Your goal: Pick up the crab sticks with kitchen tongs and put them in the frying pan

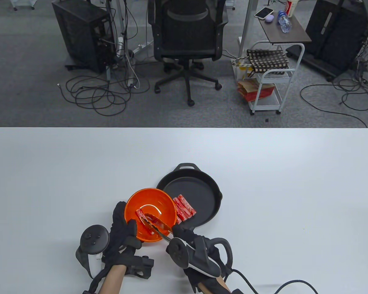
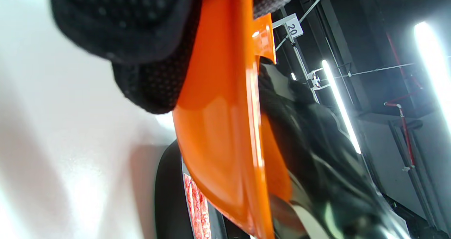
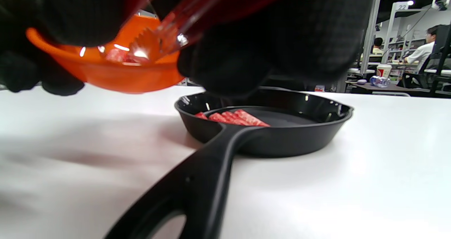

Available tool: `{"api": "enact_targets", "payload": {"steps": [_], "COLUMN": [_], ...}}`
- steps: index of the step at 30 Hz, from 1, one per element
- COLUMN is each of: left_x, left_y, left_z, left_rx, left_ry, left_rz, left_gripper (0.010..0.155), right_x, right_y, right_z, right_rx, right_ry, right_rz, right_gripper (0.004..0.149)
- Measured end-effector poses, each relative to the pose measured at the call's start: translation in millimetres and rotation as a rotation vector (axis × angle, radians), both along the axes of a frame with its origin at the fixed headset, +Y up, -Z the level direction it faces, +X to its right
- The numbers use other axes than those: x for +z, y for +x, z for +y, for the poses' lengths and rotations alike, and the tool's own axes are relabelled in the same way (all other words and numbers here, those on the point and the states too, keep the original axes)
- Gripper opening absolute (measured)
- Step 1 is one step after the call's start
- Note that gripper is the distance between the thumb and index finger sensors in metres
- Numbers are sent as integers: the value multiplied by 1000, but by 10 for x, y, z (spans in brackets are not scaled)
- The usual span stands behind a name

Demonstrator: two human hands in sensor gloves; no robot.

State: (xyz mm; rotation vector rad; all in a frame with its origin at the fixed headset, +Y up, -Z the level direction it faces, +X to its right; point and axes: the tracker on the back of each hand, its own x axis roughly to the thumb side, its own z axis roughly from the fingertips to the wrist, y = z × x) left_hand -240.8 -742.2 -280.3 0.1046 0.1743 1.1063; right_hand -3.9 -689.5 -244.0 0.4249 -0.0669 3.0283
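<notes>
My left hand (image 1: pixel 124 219) grips the rim of an orange bowl (image 1: pixel 159 203), thumb inside, and holds it raised above the table beside the black frying pan (image 1: pixel 202 190). My right hand (image 1: pixel 180 233) grips metal kitchen tongs (image 1: pixel 161 230), whose tips reach into the bowl at a red-and-white crab stick (image 1: pixel 145 221). Several crab sticks (image 1: pixel 184 209) lie at the pan's left side. The left wrist view shows the bowl (image 2: pixel 218 126) from beneath, with crab sticks (image 2: pixel 197 203) in the pan below. In the right wrist view the tongs (image 3: pixel 158 38) dip into the bowl (image 3: pixel 116 75) over the pan (image 3: pixel 282 140).
The pan's long handle (image 3: pixel 197 186) points toward me, under my right hand. A cable (image 1: pixel 273 286) trails off my right wrist across the white table (image 1: pixel 294 171). Beyond the far edge stand an office chair (image 1: pixel 187 36) and a small cart (image 1: pixel 273 76).
</notes>
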Motion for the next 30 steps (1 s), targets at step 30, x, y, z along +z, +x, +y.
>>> {"api": "enact_targets", "payload": {"steps": [30], "left_x": [0], "left_y": [-8], "left_z": [1], "left_rx": [24], "left_ry": [-17], "left_rz": [2], "left_gripper": [65], "right_x": [-44], "right_y": [140], "right_z": [79], "right_rx": [-71], "right_ry": [14], "right_rz": [-35], "right_gripper": [62]}}
